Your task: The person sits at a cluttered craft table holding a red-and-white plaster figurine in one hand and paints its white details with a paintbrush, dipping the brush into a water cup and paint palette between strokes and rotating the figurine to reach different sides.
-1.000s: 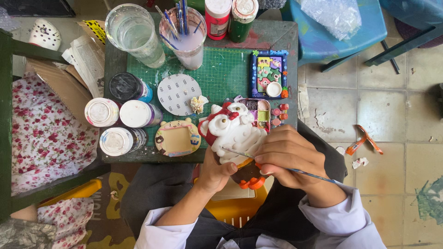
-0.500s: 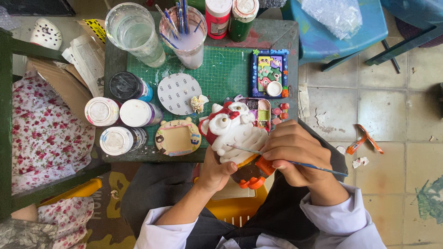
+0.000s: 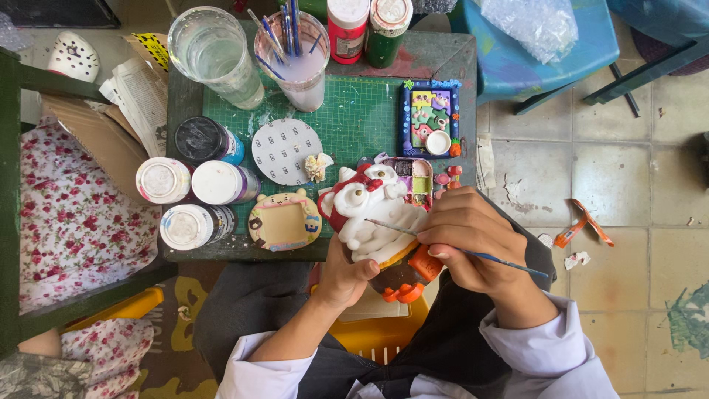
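Left hand (image 3: 347, 277) wrapped around underside of white-and-red ceramic figurine with orange feet (image 3: 373, 229), fingers closed on it, thumb over its lower front; held above lap, just off near edge of small green-topped work table (image 3: 354, 125). Right hand (image 3: 465, 240) pinched narrow on thin blue-handled paintbrush (image 3: 473, 255), tip lying across white belly of figurine, handle trailing out to the right. Progress, judged from colours: red on head and sides, orange feet, brown base already on; large white front apparently unpainted or base-coated, so roughly midway, detail work left. Small rectangular paint palette with coloured wells (image 3: 413, 181) just beyond figurine, touching or nearly so. On table: cluster of four lidded paint pots (image 3: 192, 188) at left, round white dotted disc (image 3: 284, 151), flat yellowish picture-frame piece with animal ears (image 3: 284, 219), blue-rimmed painted frame (image 3: 428, 118), clear cup of water (image 3: 214, 55), cup with brushes (image 3: 295, 52), red and green bottles at far edge. Floral cloth (image 3: 66, 222) at left. Orange scrap (image 3: 580, 225) on tiled floor, well apart.
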Action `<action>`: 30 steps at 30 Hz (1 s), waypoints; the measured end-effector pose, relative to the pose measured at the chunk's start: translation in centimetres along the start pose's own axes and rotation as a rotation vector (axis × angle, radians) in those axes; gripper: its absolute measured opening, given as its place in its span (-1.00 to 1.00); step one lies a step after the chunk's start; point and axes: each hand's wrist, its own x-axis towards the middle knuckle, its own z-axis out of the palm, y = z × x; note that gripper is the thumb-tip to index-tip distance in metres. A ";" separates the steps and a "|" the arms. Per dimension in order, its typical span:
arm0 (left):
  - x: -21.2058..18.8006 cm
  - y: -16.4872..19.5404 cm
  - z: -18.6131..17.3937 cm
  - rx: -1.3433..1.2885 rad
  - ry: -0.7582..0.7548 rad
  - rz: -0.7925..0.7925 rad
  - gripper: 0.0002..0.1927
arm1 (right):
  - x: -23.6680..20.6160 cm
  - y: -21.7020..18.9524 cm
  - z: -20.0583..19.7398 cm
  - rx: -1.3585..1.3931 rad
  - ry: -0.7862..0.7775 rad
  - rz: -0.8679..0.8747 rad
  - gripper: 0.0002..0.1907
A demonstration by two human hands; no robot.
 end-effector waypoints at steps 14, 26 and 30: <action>0.0 0.2 0.2 0.007 -0.006 -0.013 0.04 | -0.1 -0.1 -0.1 0.115 -0.021 -0.011 -0.86; 0.0 0.3 0.3 -0.002 0.005 -0.014 0.06 | -0.4 0.3 -0.3 -0.016 0.040 0.018 -0.89; 0.0 0.2 0.2 -0.002 0.013 -0.014 0.08 | -0.2 0.1 -0.4 -0.049 0.175 0.042 -0.88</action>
